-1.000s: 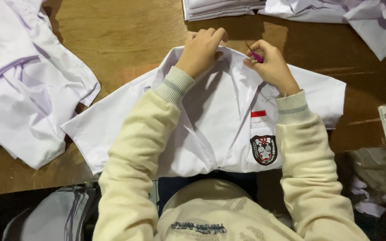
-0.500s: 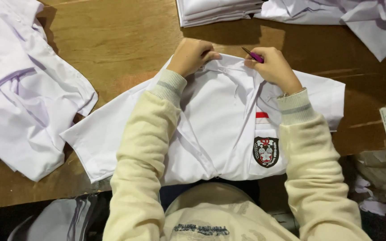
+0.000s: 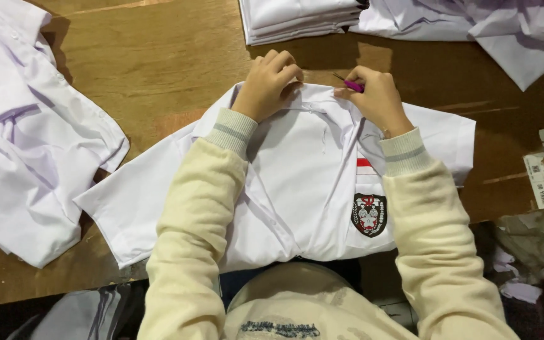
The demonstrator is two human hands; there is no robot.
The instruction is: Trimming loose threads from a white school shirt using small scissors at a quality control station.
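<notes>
**Collar work on the flat shirt — hands closed in at the neckline**

Since the earlier frames your left hand point(image 3: 267, 85) has curled from an open reach into a loose fist on the collar; your right hand point(image 3: 376, 97) has hardly shifted.

Largest to smallest:

- Wooden tabletop point(image 3: 165, 69): carries everything. A loose heap of white shirts point(image 3: 26, 145) lies at your left, a folded stack point(image 3: 303, 19) sits at the far edge, and more loose white cloth point(image 3: 492, 31) lies far right.
- White shirt point(image 3: 297, 189): lies face up in front of you, short sleeves spread, hem hanging toward your lap, placket shut as far as it shows. A crest badge point(image 3: 369, 215) sits on the chest pocket with a small red-and-white strip point(image 3: 363, 162) above it.
- Left hand: fingers bunched together, pinching the collar fabric at the neckline.
- Right hand: clamped on a small pink-handled tool point(image 3: 351, 84), its thin tip pointing at the collar. You cannot tell its kind from this view.

Progress, as a judgement: the shirt is laid out and the collar detail is in hand; it is not yet folded like the stack, and the left heap looks unprocessed.
</notes>
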